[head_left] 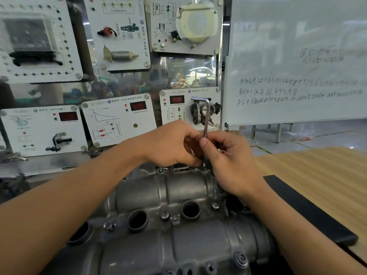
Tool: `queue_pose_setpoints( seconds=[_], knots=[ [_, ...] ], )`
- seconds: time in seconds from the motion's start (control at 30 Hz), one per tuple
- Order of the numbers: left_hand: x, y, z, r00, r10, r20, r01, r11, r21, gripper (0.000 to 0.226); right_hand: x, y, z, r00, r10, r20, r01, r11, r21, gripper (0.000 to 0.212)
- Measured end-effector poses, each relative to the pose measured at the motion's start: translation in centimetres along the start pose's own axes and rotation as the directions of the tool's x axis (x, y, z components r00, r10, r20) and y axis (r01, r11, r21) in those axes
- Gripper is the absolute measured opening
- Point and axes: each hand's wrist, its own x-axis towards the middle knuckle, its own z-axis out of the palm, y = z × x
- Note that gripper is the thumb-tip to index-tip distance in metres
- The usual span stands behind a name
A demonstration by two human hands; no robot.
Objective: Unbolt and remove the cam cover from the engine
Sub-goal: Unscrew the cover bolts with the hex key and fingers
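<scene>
The grey metal cam cover [178,197] lies across the lower middle, with round plug holes and several bolts along its ridges. An L-shaped hex key [206,116] stands upright over the cover's far edge, its short arm pointing left at the top. My left hand [170,143] and my right hand [230,155] both pinch the key's long shaft low down, fingers curled round it. The key's tip and the bolt under it are hidden behind my fingers.
A wall of white training panels [119,120] with sensors and red displays stands right behind the engine. A whiteboard [297,66] with handwriting is at the right. A wooden tabletop [327,175] with a black strip [309,209] lies to the right of the engine.
</scene>
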Motion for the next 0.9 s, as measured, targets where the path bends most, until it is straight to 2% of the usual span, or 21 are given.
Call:
queue_pose_setpoints(
  seconds=[0.1,0.27,0.57,0.7,0.8,0.9],
  knots=[
    [0.2,-0.1,0.4,1.000,-0.005,-0.012,0.006,0.999,0.033,0.020,0.0,0.1,0.0,1.000,-0.006,0.008,0.006,1.000,-0.029,0.032],
    [0.2,0.0,0.6,0.999,0.012,-0.035,-0.009,0.998,0.066,0.013,0.0,0.4,0.1,1.000,0.011,-0.009,-0.011,0.999,-0.032,0.025],
    [0.0,0.0,0.4,0.999,-0.022,-0.039,0.023,1.000,0.013,0.016,0.1,0.5,0.2,0.999,-0.011,-0.043,0.011,1.000,-0.018,0.017],
    [0.1,-0.1,0.9,0.998,-0.038,-0.039,0.041,0.997,0.068,0.010,0.7,0.4,-0.1,0.997,0.018,-0.078,-0.011,0.996,0.083,0.020],
    [0.2,-0.1,0.9,0.998,-0.044,-0.047,0.048,0.996,0.072,0.007,1.3,-0.3,-0.6,0.999,0.033,-0.026,-0.031,0.997,0.068,0.026],
    [0.2,-0.2,0.7,0.999,-0.049,-0.022,0.051,0.991,0.123,0.012,1.4,-1.7,-1.7,0.999,0.042,0.021,-0.043,0.999,0.030,0.023]
  ],
)
